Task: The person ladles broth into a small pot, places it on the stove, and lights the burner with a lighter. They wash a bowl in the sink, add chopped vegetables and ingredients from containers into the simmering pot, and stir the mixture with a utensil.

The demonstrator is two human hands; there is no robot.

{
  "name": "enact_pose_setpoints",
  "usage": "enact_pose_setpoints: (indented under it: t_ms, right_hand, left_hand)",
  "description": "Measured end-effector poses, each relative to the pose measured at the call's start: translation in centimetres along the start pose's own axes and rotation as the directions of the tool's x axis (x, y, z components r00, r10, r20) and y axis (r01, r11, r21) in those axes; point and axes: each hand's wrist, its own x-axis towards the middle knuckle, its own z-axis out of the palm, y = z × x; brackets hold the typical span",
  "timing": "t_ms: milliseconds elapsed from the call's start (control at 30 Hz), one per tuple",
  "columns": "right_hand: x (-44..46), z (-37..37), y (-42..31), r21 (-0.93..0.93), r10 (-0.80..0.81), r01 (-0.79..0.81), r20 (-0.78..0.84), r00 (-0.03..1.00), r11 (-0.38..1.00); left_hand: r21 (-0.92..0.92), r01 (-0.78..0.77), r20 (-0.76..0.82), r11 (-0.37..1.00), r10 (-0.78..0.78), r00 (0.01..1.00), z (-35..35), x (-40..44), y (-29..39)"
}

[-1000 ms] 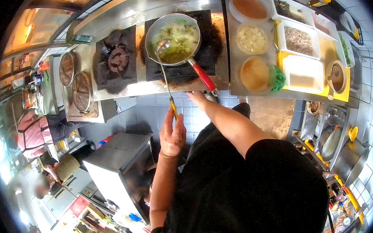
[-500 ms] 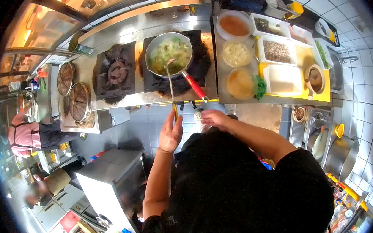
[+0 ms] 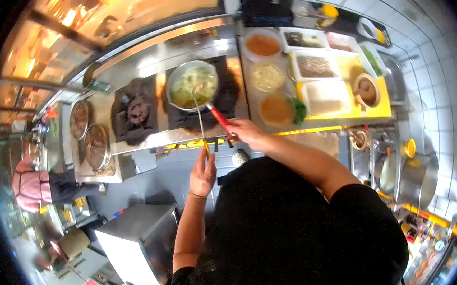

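Observation:
A pan [image 3: 174, 83] with a red handle [image 3: 218, 116] sits on the right burner, holding a pale green, soupy mix. My left hand [image 3: 203, 177] grips the yellow end of a long ladle [image 3: 201, 120], whose bowl dips into the mix. At the counter's front edge, my right hand [image 3: 244, 132] is closed round the end of the pan's red handle.
The left burner [image 3: 137, 108] holds no pan. Two round strainers [image 3: 98, 146] lie further left. Bowls [image 3: 276, 109], white trays [image 3: 325, 98] and a mortar [image 3: 366, 90] stand on the right. A person in pink [image 3: 32, 184] is at far left.
My right hand has risen from below the pan's handle and taken hold of its end. The ladle stays in my left hand. The whole view has shifted.

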Motion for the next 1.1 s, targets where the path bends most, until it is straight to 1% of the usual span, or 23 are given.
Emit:
enact_pose_setpoints:
  t_ms: [33, 67, 133, 167, 200, 267, 300, 333, 400, 467, 533, 600, 633, 700, 833, 1100]
  right_hand:
    - [0.1, 0.2, 0.4, 0.094, 0.009, -0.013, 0.040, 0.999, 0.995]
    - [0.0, 0.1, 0.4, 0.185, 0.007, -0.023, 0.084, 0.996, 0.982]
    - [-1.0, -0.4, -0.4, 0.129, 0.010, -0.023, 0.104, 0.994, 0.991]
    - [-1.6, -0.6, -0.6, 0.098, 0.018, -0.031, 0.126, 0.992, 0.995]
    - [-1.8, -1.0, -0.1, 0.076, 0.017, -0.026, 0.111, 0.994, 0.997]
    - [-2.8, -2.4, 1.4, 0.040, 0.015, -0.019, 0.079, 0.997, 0.999]
    - [-3.4, -4.3, 1.7, -0.178, 0.015, 0.006, 0.113, 0.993, 0.984]
    - [-4.9, -5.7, 1.8, -0.190, 0.006, 0.011, 0.089, 0.996, 0.982]
    - [-8.4, -8.4, 1.3, -0.215, -0.010, 0.019, 0.042, 0.999, 0.977]
    - [-10.4, -11.6, 3.1, -0.014, 0.030, -0.031, -0.084, 0.996, 0.999]
    - [-12.0, -14.6, 4.5, -0.006, 0.093, -0.096, -0.195, 0.976, 0.995]
    - [-13.7, -15.6, 4.5, 0.117, 0.144, -0.116, -0.282, 0.948, 0.986]
    - [-14.2, -15.9, 4.5, 0.178, 0.172, -0.119, -0.323, 0.931, 0.977]
    - [-14.4, -16.3, 5.3, 0.225, 0.159, -0.080, -0.356, 0.921, 0.971]
    - [-14.9, -16.2, 5.6, 0.328, 0.134, -0.006, -0.372, 0.919, 0.945]
    - [-15.1, -16.8, 6.9, 0.368, 0.155, -0.006, -0.377, 0.913, 0.930]
  left_hand:
    - [-0.013, -0.010, 0.101, 1.000, 0.012, 0.995, 1.3, -1.1, -0.9]
    - [-0.011, -0.054, 0.096, 0.999, 0.054, 0.994, 1.4, -0.8, -0.8]
    - [0.050, -0.037, 0.093, 0.998, 0.032, 0.995, 1.1, -0.1, -0.6]
    - [0.056, 0.026, 0.107, 0.998, -0.032, 0.994, 0.1, 0.9, 0.3]
    - [0.008, 0.072, 0.070, 0.997, -0.073, 0.995, -1.1, 2.0, 1.2]
    - [-0.016, 0.100, -0.044, 0.995, -0.101, 0.994, -2.8, 3.7, 2.6]
    - [-0.075, 0.104, -0.093, 0.992, -0.111, 0.989, -4.0, 5.0, 3.7]
    - [-0.158, 0.061, -0.164, 0.986, -0.087, 0.983, -5.3, 6.4, 4.9]
    - [-0.368, 0.100, -0.138, 0.925, -0.161, 0.977, -6.7, 7.7, 6.6]
    - [-0.422, 0.074, -0.026, 0.903, -0.094, 0.995, -7.3, 9.2, 7.7]
    - [-0.462, 0.046, 0.102, 0.886, 0.002, 0.995, -6.9, 10.5, 8.2]
    - [-0.498, 0.054, 0.212, 0.866, 0.061, 0.975, -6.0, 11.7, 8.7]
    - [-0.511, 0.064, 0.243, 0.857, 0.074, 0.967, -5.4, 12.1, 8.8]
    - [-0.535, 0.084, 0.304, 0.841, 0.098, 0.948, -4.3, 12.4, 8.9]
    - [-0.543, 0.076, 0.356, 0.837, 0.147, 0.923, -3.4, 13.1, 8.9]
    - [-0.519, 0.031, 0.374, 0.854, 0.195, 0.907, -3.1, 14.2, 9.5]
